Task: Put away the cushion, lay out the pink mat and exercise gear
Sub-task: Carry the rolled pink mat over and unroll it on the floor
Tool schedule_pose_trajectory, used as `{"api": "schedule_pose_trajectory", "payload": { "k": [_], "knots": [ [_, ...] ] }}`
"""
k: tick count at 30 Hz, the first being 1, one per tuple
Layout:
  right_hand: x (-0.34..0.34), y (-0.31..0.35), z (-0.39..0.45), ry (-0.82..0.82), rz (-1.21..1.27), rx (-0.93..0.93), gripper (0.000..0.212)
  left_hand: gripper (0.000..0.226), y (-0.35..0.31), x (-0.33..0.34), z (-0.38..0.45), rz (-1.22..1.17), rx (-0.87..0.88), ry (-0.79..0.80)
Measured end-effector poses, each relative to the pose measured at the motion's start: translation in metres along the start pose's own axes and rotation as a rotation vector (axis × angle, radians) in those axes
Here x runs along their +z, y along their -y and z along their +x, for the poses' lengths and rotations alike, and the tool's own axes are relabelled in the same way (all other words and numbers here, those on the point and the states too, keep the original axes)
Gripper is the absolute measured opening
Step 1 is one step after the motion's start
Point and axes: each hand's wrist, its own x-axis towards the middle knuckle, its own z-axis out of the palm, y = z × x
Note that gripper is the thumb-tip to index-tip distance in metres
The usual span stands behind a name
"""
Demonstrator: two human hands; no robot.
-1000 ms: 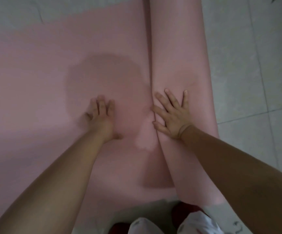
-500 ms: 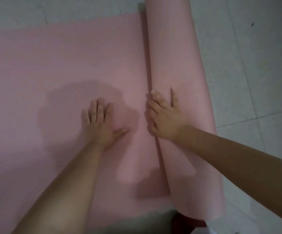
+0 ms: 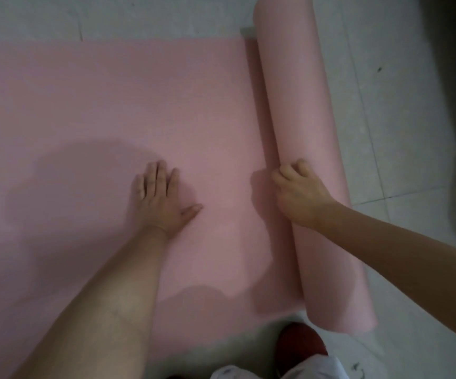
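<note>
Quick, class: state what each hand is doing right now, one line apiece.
Left hand: open, palm flat on the unrolled pink foam mat.
Right hand: fingers curled, pressing on the mat's rolled-up part; not clearly gripping it.

The flat pink foam mat (image 3: pixel 98 105) lies left on the pale tiled floor (image 3: pixel 399 119); its rolled part (image 3: pixel 303 105) lies right, running near to far.

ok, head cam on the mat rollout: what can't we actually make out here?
- Pink mat: its left end is cut off by the frame edge.
- Roll: its far end runs off the top; turns left unseen.
- Right hand: fingertips curl out of sight on the roll.
- Left hand: palm hidden, pressed flat.
- Red shoe: partly covered by white cloth.
- Cushion, exercise gear: not in view.
</note>
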Motion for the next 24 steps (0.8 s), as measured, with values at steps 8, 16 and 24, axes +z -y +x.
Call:
{"api": "schedule_pose_trajectory", "payload": {
  "k": [8,16,24],
  "knots": [
    [0.003,-0.011,-0.01,0.111,0.075,0.144,0.024,0.092,0.003,0.006,0.001,-0.011,0.003,-0.04],
    [0.04,-0.023,-0.024,0.385,0.158,0.208,0.04,0.094,-0.001,-0.002,0.003,-0.002,-0.054,0.066],
    [0.09,-0.046,-0.041,0.309,0.148,0.318,0.047,0.092,-0.024,-0.023,0.006,0.007,-0.179,0.22]
  ]
}}
